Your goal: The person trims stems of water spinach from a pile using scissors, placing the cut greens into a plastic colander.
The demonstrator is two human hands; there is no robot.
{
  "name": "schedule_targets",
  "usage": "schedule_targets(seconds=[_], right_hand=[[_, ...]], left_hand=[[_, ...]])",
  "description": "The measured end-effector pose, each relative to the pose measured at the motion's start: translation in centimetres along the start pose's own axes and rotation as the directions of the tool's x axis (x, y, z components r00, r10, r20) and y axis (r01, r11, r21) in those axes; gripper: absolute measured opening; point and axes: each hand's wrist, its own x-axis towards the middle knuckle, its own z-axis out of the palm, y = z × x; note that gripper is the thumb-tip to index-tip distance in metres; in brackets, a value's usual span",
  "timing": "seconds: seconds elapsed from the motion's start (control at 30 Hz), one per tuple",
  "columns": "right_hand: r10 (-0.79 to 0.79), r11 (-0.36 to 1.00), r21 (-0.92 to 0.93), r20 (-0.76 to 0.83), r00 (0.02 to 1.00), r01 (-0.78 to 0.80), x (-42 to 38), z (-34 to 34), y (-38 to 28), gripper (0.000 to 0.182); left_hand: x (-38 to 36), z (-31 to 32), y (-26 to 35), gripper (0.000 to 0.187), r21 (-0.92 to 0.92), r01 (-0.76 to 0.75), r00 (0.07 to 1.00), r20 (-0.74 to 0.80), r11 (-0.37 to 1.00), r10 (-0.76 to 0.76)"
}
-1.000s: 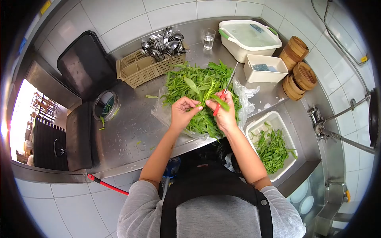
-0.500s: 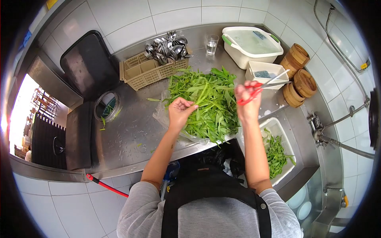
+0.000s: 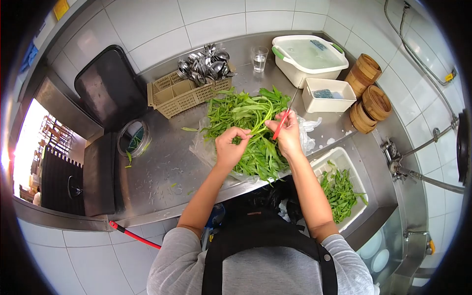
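Observation:
A large heap of leafy greens [image 3: 260,155] lies on a clear plastic bag [image 3: 199,147] on the steel counter. My left hand [image 3: 232,147] is closed, pinching green stems over the middle of the heap. My right hand [image 3: 286,133] is closed around red-handled scissors [image 3: 280,125], whose blades point up and away from me. The fingertips of my right hand are at the curved green stems [image 3: 266,115], close to my left hand. More cut greens [image 3: 342,191] lie in a white basin [image 3: 362,209] at the right.
Behind the heap stand a beige basket [image 3: 189,102] with cutlery [image 3: 204,65], a glass [image 3: 259,59], a lidded white tub [image 3: 310,59] and a small white box [image 3: 328,102]. Bamboo steamers [image 3: 363,73] are at the right. A round container [image 3: 133,137] and a black tray [image 3: 105,83] are left.
My right hand has moved left and inward to the stems near my left hand. The scissors have swung from pointing right to pointing up. My left hand has shifted slightly right and down.

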Motion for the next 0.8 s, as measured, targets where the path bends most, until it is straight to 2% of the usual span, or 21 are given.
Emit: schedule_targets(seconds=[0.07, 0.1, 0.23, 0.3, 0.33, 0.4, 0.43, 0.67, 0.73, 0.8], right_hand=[[-0.001, 0.99, 0.139, 0.066, 0.998, -0.009, 0.0, -0.4, -0.6, 0.044], [0.013, 0.991, 0.129, 0.052, 0.999, -0.02, -0.1, -0.8, -1.3, 0.043], [-0.05, 0.993, 0.11, 0.024, 0.998, 0.047, -0.6, -2.1, -5.0, 0.044], [-0.066, 0.99, 0.122, 0.005, 0.998, 0.065, -0.7, -3.0, -6.3, 0.043], [-0.077, 0.987, 0.138, -0.011, 0.997, 0.078, -0.8, -3.4, -6.9, 0.043], [-0.093, 0.986, 0.136, -0.033, 0.995, 0.096, -1.0, -3.8, -7.8, 0.043], [-0.102, 0.981, 0.163, -0.037, 0.994, 0.106, -1.1, -3.9, -8.0, 0.043], [-0.144, 0.956, 0.25, -0.055, 0.988, 0.153, -1.8, -4.2, -8.2, 0.042], [-0.155, 0.948, 0.271, -0.062, 0.986, 0.167, -1.8, -4.4, -8.2, 0.042], [-0.153, 0.944, 0.283, -0.075, 0.985, 0.168, -1.9, -4.7, -8.3, 0.042]], left_hand=[[0.0, -0.3, -0.4, 0.014, 0.021, 0.021, 0.999, -0.032, 1.0, -0.02], [0.1, -0.8, -0.9, 0.014, 0.02, 0.021, 0.999, -0.033, 1.0, -0.02], [1.0, -3.9, -4.4, 0.014, 0.176, 0.14, 0.962, -0.256, 0.974, -0.092], [1.3, -5.7, -6.5, 0.017, 0.108, 0.172, 0.932, -0.341, 0.979, -0.126], [1.4, -6.3, -7.3, 0.017, 0.099, 0.167, 0.934, -0.335, 0.981, -0.125], [1.7, -6.5, -7.3, 0.02, -0.141, 0.17, 0.914, -0.347, 0.975, -0.21], [1.6, -6.4, -7.3, 0.021, -0.126, 0.23, 0.91, -0.324, 0.965, -0.259], [1.5, -2.8, -5.1, 0.019, -0.25, 0.263, 0.907, -0.264, 0.932, -0.327], [1.6, -2.1, -4.8, 0.015, -0.381, 0.248, 0.914, -0.213, 0.891, -0.346], [1.5, -1.8, -5.0, 0.014, -0.352, 0.261, 0.927, -0.169, 0.899, -0.336]])
